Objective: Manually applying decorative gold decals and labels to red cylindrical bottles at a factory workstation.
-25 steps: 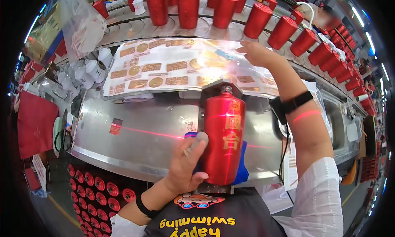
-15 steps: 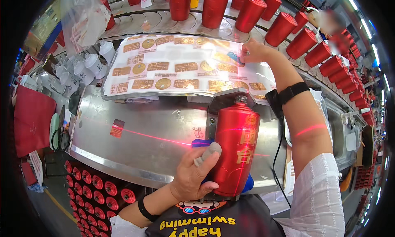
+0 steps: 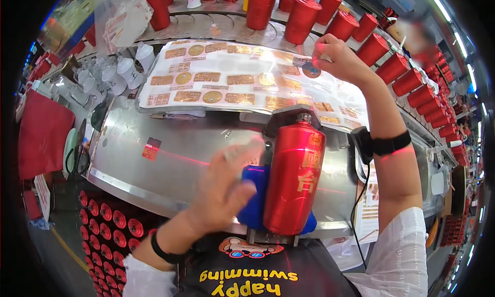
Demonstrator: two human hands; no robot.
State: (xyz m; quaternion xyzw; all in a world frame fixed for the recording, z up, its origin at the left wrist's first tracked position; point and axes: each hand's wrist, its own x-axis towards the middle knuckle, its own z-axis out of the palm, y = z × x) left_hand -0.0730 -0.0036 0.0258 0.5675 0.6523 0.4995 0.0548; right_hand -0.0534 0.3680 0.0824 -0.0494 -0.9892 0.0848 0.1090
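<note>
A red bottle (image 3: 295, 181) with gold characters lies tilted on a blue cloth (image 3: 252, 194), its neck in a metal holder (image 3: 281, 116). My left hand (image 3: 219, 186) is off the bottle, just left of it. Its fingers look spread and empty, though smeared by motion. Beyond the bottle lies a stack of decal sheets (image 3: 203, 86) printed with gold patches and round seals. Over its far right part my right hand (image 3: 337, 60) pinches the edge of a small see-through decal (image 3: 310, 69) with a dark round mark.
Red bottles (image 3: 301, 19) stand along a curved conveyor (image 3: 201, 26) at the back and right. White cups (image 3: 129, 73) cluster at left. A small red card (image 3: 150, 148) lies on the steel worktop (image 3: 124, 168). More red bottles (image 3: 105, 212) stand below left. A black cable (image 3: 357, 214) hangs at right.
My left hand has let go of the bottle and moved left. The decal in my right fingers now shows more fully. The view has shifted slightly.
</note>
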